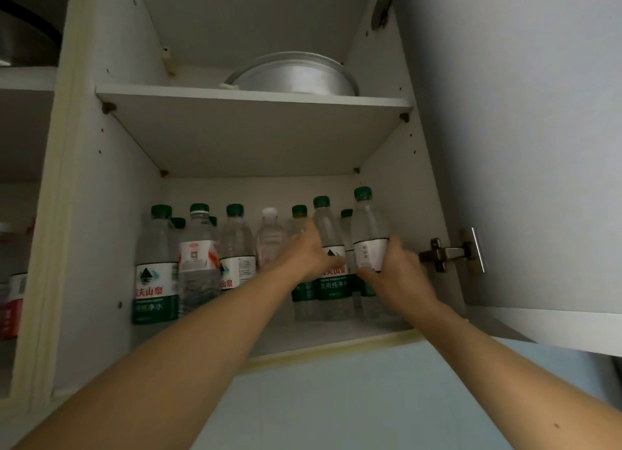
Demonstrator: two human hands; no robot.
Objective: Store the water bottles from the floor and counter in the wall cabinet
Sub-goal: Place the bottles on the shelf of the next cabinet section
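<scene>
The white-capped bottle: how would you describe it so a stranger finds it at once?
Look at the lower shelf of the open wall cabinet. In the row of bottles, the white-capped bottle stands near the middle, just left of the left hand. Every other cap is green.

Back-row bottles [346, 213] mostly hidden behind front ones, only caps showing. Metal basin [296, 79] half concealed by shelf [252, 101]. Red-labelled bottle [11, 301] cropped at left edge.
</scene>
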